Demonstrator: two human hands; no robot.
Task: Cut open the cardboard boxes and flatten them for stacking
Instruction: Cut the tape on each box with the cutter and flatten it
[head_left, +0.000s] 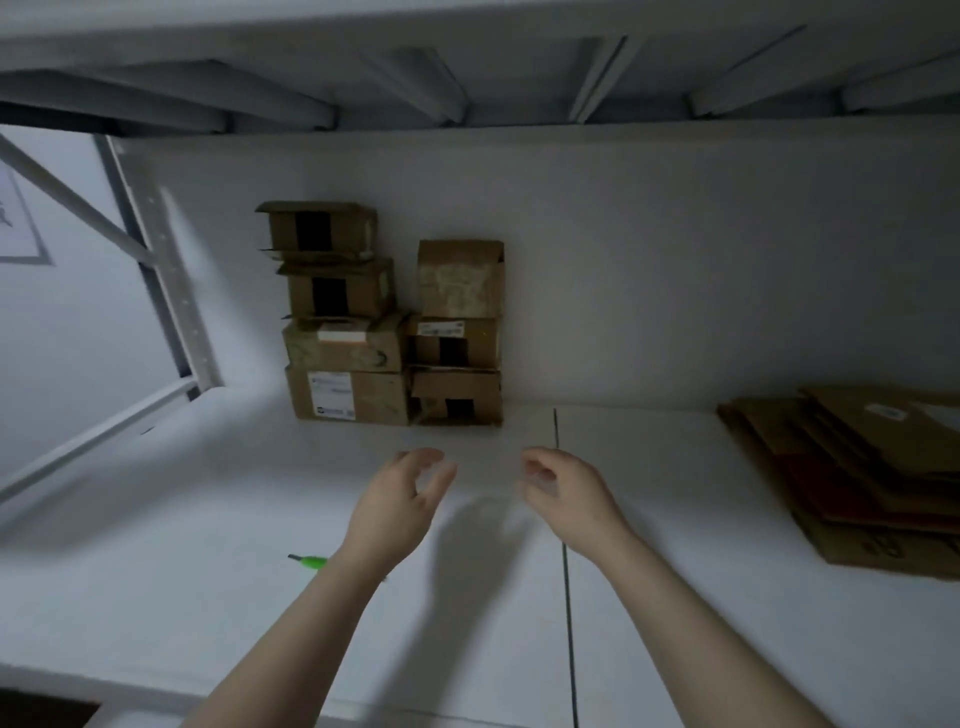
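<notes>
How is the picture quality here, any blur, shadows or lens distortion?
Head view: dim, bluish light; the left hand and right hand look motion-blurred and cast a soft shadow on the white table; the wide lens bends the shelf frame; the stacked boxes show labels too soft to read.

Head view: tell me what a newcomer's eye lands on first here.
Two side-by-side stacks of brown cardboard boxes stand against the back wall, left of centre on the white table. In front, the empty left hand and right hand reach toward them, fingers loosely curved. A pile of flattened brown cardboard sheets lies at the right edge, and a green-handled tool lies by the left forearm.
</notes>
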